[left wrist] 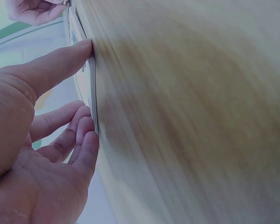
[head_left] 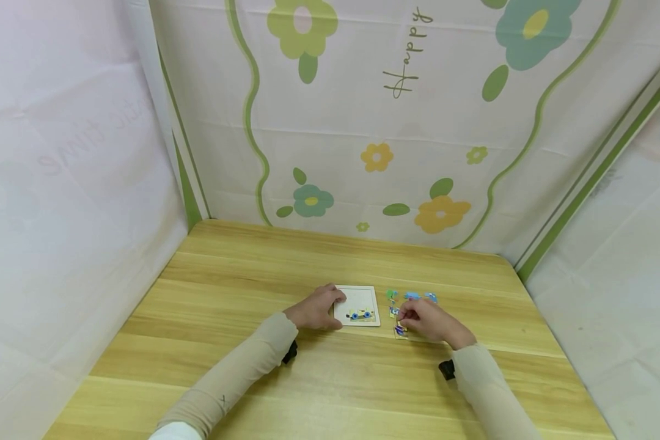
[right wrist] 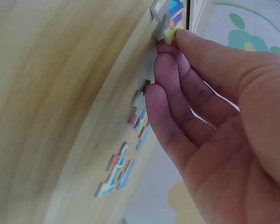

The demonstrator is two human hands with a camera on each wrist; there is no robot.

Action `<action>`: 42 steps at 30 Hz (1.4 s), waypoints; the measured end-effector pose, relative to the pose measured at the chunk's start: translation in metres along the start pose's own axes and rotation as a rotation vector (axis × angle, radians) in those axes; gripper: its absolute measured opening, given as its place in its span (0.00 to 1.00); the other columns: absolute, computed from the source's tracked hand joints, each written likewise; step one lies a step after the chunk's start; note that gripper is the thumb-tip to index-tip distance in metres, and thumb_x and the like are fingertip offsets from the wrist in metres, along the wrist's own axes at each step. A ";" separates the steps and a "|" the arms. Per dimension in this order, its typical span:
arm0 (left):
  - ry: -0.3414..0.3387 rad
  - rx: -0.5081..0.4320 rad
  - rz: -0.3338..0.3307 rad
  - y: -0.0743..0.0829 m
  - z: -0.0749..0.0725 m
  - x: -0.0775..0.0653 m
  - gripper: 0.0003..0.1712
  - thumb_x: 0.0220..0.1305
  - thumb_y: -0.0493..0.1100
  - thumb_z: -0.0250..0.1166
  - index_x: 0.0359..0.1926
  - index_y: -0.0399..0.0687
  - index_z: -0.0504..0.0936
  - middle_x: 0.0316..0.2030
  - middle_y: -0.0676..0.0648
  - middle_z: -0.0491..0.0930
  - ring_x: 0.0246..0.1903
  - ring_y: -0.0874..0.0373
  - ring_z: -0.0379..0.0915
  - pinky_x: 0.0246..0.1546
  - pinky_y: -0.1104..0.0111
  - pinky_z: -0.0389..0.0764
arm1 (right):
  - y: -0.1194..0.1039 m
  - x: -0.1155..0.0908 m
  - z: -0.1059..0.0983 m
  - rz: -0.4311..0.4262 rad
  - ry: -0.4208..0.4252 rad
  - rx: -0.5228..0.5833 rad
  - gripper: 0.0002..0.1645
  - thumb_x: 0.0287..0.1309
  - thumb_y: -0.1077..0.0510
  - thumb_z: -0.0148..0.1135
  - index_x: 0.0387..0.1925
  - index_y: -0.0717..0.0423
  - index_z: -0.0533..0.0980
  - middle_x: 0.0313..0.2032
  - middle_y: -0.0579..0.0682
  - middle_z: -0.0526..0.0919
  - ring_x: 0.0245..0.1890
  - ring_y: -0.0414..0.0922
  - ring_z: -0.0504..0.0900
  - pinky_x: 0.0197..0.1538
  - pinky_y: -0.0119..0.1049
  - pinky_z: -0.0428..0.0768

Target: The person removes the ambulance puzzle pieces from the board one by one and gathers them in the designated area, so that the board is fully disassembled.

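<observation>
A white square puzzle board (head_left: 356, 299) lies on the wooden table, with a vehicle picture with blue wheels (head_left: 361, 315) along its near side. My left hand (head_left: 318, 308) touches the board's left side, its thumb by the near corner and the other fingers spread farther back. Up close in the left wrist view, the thumb (left wrist: 60, 63) and the fingertips meet the board's edge. To the right of the board, my right hand (head_left: 429, 319) pinches a yellow and purple puzzle piece (right wrist: 171, 27) between thumb and forefinger. The fingers partly hide the piece.
Several loose puzzle pieces lie right of the board, among them a green tree piece (head_left: 392, 294) and a blue one (head_left: 412, 296). More interlocking pieces (right wrist: 113, 170) appear in the right wrist view. Printed cloth walls (head_left: 330, 122) close off the table's back and sides.
</observation>
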State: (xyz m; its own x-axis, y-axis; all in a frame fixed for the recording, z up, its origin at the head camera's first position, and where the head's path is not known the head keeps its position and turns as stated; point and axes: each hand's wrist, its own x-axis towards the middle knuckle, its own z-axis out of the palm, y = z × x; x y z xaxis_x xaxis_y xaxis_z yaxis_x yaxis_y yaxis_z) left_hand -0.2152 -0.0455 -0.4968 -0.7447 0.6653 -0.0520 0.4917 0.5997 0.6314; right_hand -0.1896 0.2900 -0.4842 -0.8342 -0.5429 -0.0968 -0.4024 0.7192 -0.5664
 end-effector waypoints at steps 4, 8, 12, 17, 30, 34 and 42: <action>0.001 -0.003 0.001 0.000 -0.001 0.000 0.35 0.65 0.42 0.77 0.68 0.36 0.75 0.61 0.42 0.74 0.56 0.51 0.67 0.62 0.55 0.74 | -0.003 0.001 -0.004 0.002 -0.012 0.000 0.03 0.71 0.64 0.65 0.41 0.59 0.83 0.39 0.48 0.87 0.38 0.36 0.83 0.42 0.29 0.84; -0.002 -0.003 -0.003 0.000 0.000 -0.001 0.35 0.65 0.43 0.77 0.69 0.36 0.75 0.61 0.42 0.74 0.56 0.51 0.67 0.62 0.55 0.75 | -0.010 0.005 -0.009 0.004 -0.026 -0.003 0.06 0.69 0.65 0.67 0.45 0.62 0.84 0.40 0.49 0.88 0.39 0.37 0.84 0.43 0.30 0.84; -0.004 -0.003 -0.008 -0.001 0.000 0.000 0.36 0.65 0.43 0.77 0.69 0.37 0.75 0.61 0.42 0.74 0.56 0.51 0.67 0.62 0.55 0.75 | -0.021 0.012 -0.013 0.010 -0.038 -0.025 0.10 0.68 0.65 0.69 0.49 0.64 0.84 0.42 0.51 0.88 0.40 0.38 0.84 0.44 0.32 0.85; -0.005 -0.001 -0.010 -0.001 0.000 -0.001 0.36 0.65 0.43 0.77 0.70 0.37 0.75 0.61 0.42 0.74 0.57 0.51 0.67 0.62 0.55 0.74 | -0.035 0.023 -0.013 -0.016 -0.054 -0.101 0.13 0.67 0.63 0.70 0.51 0.64 0.84 0.44 0.54 0.89 0.42 0.42 0.85 0.48 0.39 0.86; -0.014 0.011 -0.011 0.001 -0.002 0.000 0.36 0.66 0.44 0.76 0.70 0.36 0.75 0.64 0.41 0.73 0.60 0.48 0.69 0.66 0.53 0.74 | -0.056 0.057 0.005 -0.089 -0.095 -0.111 0.16 0.65 0.64 0.72 0.53 0.63 0.84 0.47 0.55 0.89 0.45 0.46 0.87 0.51 0.40 0.87; -0.012 0.022 -0.002 0.001 -0.002 0.000 0.35 0.65 0.44 0.77 0.68 0.36 0.76 0.63 0.41 0.74 0.59 0.48 0.69 0.65 0.54 0.75 | -0.061 0.064 0.011 -0.104 -0.098 -0.140 0.16 0.63 0.63 0.74 0.52 0.62 0.85 0.47 0.54 0.89 0.46 0.48 0.87 0.51 0.41 0.87; -0.010 0.014 0.003 0.001 -0.002 0.001 0.34 0.65 0.44 0.77 0.68 0.36 0.76 0.62 0.41 0.74 0.59 0.48 0.69 0.65 0.53 0.74 | -0.066 0.068 0.018 -0.091 -0.097 -0.170 0.16 0.60 0.67 0.75 0.51 0.63 0.86 0.49 0.56 0.88 0.46 0.49 0.86 0.49 0.41 0.87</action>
State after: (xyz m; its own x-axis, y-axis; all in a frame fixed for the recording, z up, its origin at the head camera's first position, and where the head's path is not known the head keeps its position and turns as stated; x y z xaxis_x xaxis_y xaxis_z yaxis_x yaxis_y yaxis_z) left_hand -0.2161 -0.0453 -0.4941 -0.7388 0.6714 -0.0584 0.4997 0.6039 0.6210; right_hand -0.2127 0.1977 -0.4681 -0.7547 -0.6420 -0.1350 -0.5387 0.7239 -0.4311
